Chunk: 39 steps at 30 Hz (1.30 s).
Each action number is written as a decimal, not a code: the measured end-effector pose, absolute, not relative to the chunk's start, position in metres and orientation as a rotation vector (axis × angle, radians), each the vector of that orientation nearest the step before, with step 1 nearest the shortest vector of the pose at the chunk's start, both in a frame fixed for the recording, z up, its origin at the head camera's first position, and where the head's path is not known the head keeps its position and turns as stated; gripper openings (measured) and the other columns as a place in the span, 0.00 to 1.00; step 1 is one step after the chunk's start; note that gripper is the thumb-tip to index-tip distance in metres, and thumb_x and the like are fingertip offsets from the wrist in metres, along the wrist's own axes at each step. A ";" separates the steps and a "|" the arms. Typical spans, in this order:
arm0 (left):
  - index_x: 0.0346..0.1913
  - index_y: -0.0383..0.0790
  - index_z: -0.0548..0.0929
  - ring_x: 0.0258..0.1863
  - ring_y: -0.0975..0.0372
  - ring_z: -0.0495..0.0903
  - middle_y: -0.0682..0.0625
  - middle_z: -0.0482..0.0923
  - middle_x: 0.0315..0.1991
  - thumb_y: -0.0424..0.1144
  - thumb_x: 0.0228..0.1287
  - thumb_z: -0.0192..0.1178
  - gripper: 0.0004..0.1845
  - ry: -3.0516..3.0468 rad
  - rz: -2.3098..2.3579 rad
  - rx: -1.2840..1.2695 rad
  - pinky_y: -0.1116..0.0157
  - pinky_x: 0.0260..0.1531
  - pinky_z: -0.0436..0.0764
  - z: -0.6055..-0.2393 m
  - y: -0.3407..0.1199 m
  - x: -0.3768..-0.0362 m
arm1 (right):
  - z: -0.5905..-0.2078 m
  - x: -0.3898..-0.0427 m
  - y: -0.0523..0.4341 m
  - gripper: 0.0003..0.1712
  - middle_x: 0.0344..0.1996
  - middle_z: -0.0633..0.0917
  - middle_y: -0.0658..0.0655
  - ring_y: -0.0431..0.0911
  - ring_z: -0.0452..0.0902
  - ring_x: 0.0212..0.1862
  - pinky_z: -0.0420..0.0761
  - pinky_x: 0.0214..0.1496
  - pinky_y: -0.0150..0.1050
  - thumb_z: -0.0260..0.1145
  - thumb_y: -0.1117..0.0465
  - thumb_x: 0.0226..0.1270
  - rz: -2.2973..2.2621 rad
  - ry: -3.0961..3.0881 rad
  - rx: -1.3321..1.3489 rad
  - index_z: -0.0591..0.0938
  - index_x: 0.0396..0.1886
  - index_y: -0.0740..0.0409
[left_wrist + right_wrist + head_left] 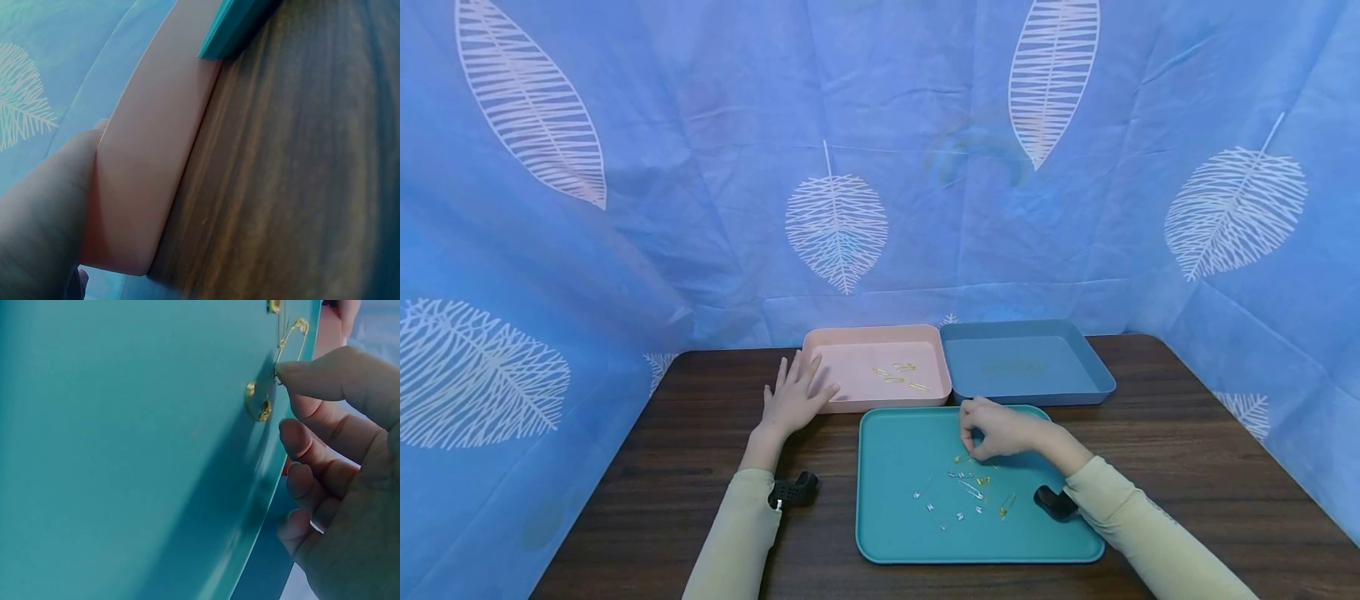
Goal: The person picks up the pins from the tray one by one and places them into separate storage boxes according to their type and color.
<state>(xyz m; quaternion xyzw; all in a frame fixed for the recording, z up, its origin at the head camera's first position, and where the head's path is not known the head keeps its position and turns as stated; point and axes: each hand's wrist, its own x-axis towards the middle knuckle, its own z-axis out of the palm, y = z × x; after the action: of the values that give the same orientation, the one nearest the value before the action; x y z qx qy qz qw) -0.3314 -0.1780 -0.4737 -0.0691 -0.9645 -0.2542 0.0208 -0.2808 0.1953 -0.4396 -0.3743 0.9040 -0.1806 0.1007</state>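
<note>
- Nearest: pale sleeves with black wrist devices, angled inward over a dark wooden table.
- Next, a turquoise tray, set between both arms, presumably for easy reach.
- On its floor, silver pins and loose gold pins, scattered with small gaps, so probably not difficult to take singly.
- Over the far part of this tray, the right hand, pinching one gold safety pin by its end, between thumb and forefinger as it seems; other fingers loosely bent, perhaps to avoid disturbing the rest.
- Farther to the left, the left hand, fingers spread at the left end of a pink tray, thumb lying over its near rim, maybe to keep it steady. How firmly pressed, cannot tell.
- Inside the pink tray, several yellow-gold pins, toward its right side.
- Just beside, a blue tray; both placed in a row behind the turquoise one, likely for keeping everything within arm's reach.
- At the back, blue cloth with white leaf prints.
</note>
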 end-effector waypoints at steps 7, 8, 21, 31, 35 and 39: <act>0.78 0.58 0.51 0.79 0.44 0.32 0.44 0.37 0.80 0.71 0.63 0.49 0.44 -2.974 -0.785 -0.216 0.26 0.65 0.41 -0.473 -0.177 -0.331 | -0.432 -0.283 0.189 0.13 0.31 0.70 0.46 0.42 0.57 0.35 0.61 0.37 0.33 0.66 0.69 0.53 -0.534 2.691 -1.122 0.77 0.18 0.47; 0.78 0.57 0.51 0.79 0.44 0.33 0.44 0.37 0.80 0.71 0.63 0.48 0.44 -2.973 -0.780 -0.217 0.26 0.64 0.41 -0.473 -0.176 -0.332 | -0.431 -0.284 0.187 0.13 0.32 0.71 0.47 0.42 0.57 0.35 0.61 0.37 0.34 0.66 0.69 0.53 -0.544 2.692 -1.123 0.77 0.18 0.47; 0.78 0.60 0.50 0.79 0.45 0.33 0.47 0.37 0.80 0.71 0.64 0.47 0.43 -2.980 -0.770 -0.210 0.27 0.66 0.42 -0.476 -0.178 -0.332 | -0.422 -0.297 0.174 0.12 0.33 0.73 0.52 0.44 0.59 0.37 0.62 0.39 0.37 0.67 0.68 0.56 -0.617 2.747 -1.185 0.78 0.21 0.46; 0.78 0.59 0.50 0.79 0.45 0.34 0.46 0.38 0.80 0.71 0.64 0.47 0.43 -2.979 -0.771 -0.214 0.26 0.65 0.42 -0.475 -0.179 -0.332 | -0.417 -0.312 0.163 0.12 0.33 0.74 0.52 0.43 0.58 0.38 0.62 0.41 0.37 0.67 0.68 0.57 -0.722 2.877 -1.175 0.76 0.21 0.49; 0.78 0.59 0.50 0.79 0.45 0.34 0.46 0.38 0.80 0.70 0.65 0.48 0.43 -2.978 -0.771 -0.211 0.27 0.65 0.42 -0.474 -0.178 -0.331 | -0.418 -0.319 0.159 0.12 0.33 0.74 0.53 0.45 0.60 0.39 0.63 0.41 0.38 0.67 0.68 0.55 -0.722 2.949 -1.158 0.76 0.21 0.49; 0.78 0.59 0.51 0.79 0.45 0.33 0.46 0.37 0.80 0.70 0.65 0.48 0.43 -2.980 -0.774 -0.201 0.27 0.66 0.42 -0.473 -0.177 -0.331 | -0.420 -0.327 0.155 0.11 0.33 0.74 0.52 0.47 0.62 0.39 0.64 0.42 0.40 0.67 0.69 0.52 -0.743 2.999 -1.147 0.77 0.20 0.50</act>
<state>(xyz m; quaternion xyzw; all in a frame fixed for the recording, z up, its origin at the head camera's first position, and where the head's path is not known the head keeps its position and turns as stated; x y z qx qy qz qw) -0.3307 -0.1767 -0.4732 -0.0651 -0.9655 -0.2507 0.0281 -0.3271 0.1550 -0.4197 -0.3468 0.9074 -0.2246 -0.0771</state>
